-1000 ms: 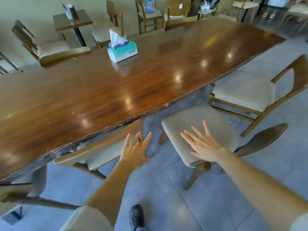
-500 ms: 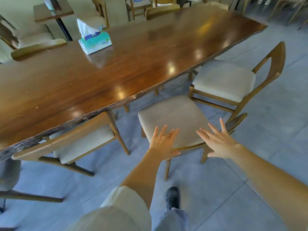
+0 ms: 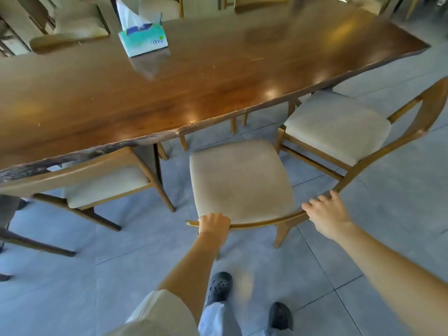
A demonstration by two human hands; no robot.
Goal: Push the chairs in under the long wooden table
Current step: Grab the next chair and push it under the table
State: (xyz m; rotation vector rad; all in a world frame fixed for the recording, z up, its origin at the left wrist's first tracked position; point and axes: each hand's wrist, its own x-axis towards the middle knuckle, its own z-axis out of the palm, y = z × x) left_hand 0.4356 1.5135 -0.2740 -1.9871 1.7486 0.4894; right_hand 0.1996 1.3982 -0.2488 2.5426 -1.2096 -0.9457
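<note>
**Both hands now on the middle chair's backrest**

Half a second ago both hands hovered open over the seat; now they have come down onto the curved backrest of the middle chair.

Starting at the left, a left chair sits tucked against the near edge of the long wooden table, its backrest rail close along the rough edge and part of its seat under the top. On the far part of the table stands a tissue box with a tissue sticking up.

Next comes the left hand, fingers curled shut over the left end of the backrest. The middle chair stands pulled out — its cushioned seat lies wholly clear of the table edge, on the grey tiled floor. The right hand rests on the right end of the same rail, fingers bent over its top and thumb raised; how firmly it grips I cannot tell.

Further right, the right chair is also pulled out, angled, with only the far edge of its seat near the table. Its backrest end nearly meets the middle chair's rail by the right hand.

At the near edge, two dark perforated shoes stand on the tiles.
</note>
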